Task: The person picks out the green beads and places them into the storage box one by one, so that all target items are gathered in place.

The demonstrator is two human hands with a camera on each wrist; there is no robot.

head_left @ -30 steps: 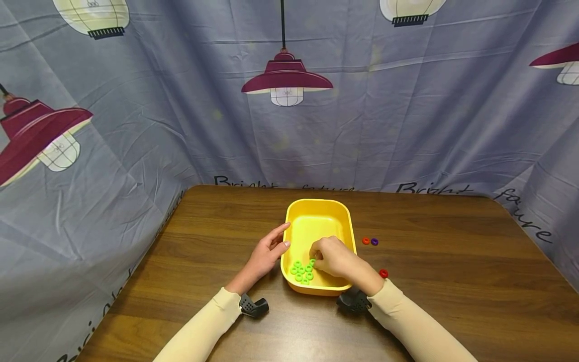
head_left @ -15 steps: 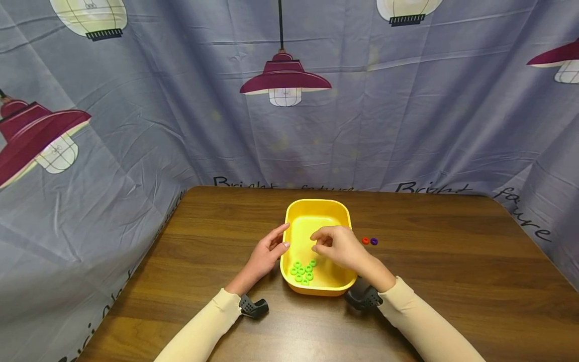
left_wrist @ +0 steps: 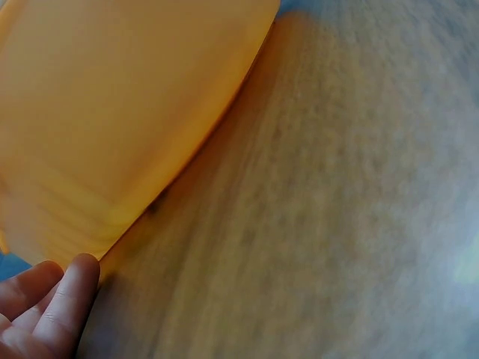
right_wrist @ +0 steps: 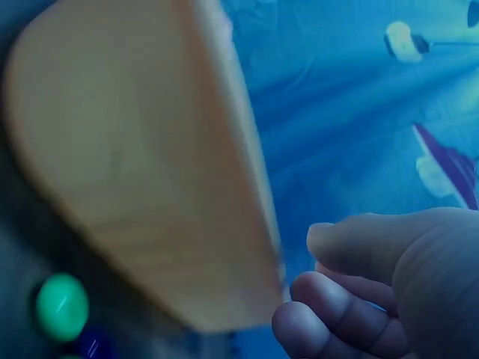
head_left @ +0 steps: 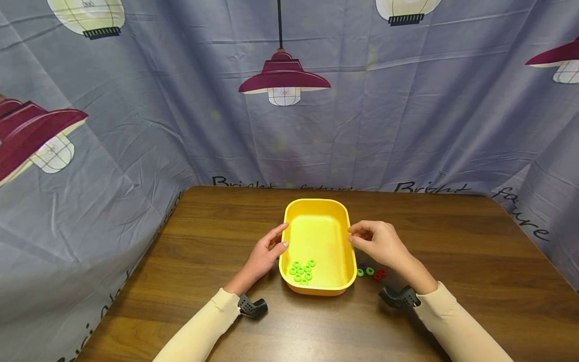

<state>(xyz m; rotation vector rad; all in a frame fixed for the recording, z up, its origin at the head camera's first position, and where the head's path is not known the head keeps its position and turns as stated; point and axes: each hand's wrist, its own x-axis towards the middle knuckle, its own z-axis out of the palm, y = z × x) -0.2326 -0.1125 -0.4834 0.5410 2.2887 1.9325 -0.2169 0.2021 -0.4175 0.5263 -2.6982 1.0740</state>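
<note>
A: Nearest us, cream sleeves and a dark wrist camera mount point(head_left: 253, 306) on the brown wooden table point(head_left: 452, 251). What's in play?

B: A yellow plastic tray point(head_left: 316, 206), rounded corners, glossy, shallow walls, sitting mid-table between both hands. In its near end lies a cluster of small green rings point(head_left: 301, 271), loosely bunched, some touching.

A: And the left hand point(head_left: 262, 256)?

B: Resting on the table against the tray's left wall, fingers relaxed and nearly straight, tips at the rim, gripping nothing.

A: The right hand point(head_left: 384, 244)?

B: Hovering just beside the tray's right rim, fingers loosely curled, thumb towards the fingertips. I can't tell if anything is pinched there.

A: Under that hand?

B: Loose rings on the table point(head_left: 371, 272), green and red, just outside the tray's right wall.

A: Farther off?

B: A grey-blue backdrop cloth point(head_left: 181, 125) printed with maroon lamps.
</note>
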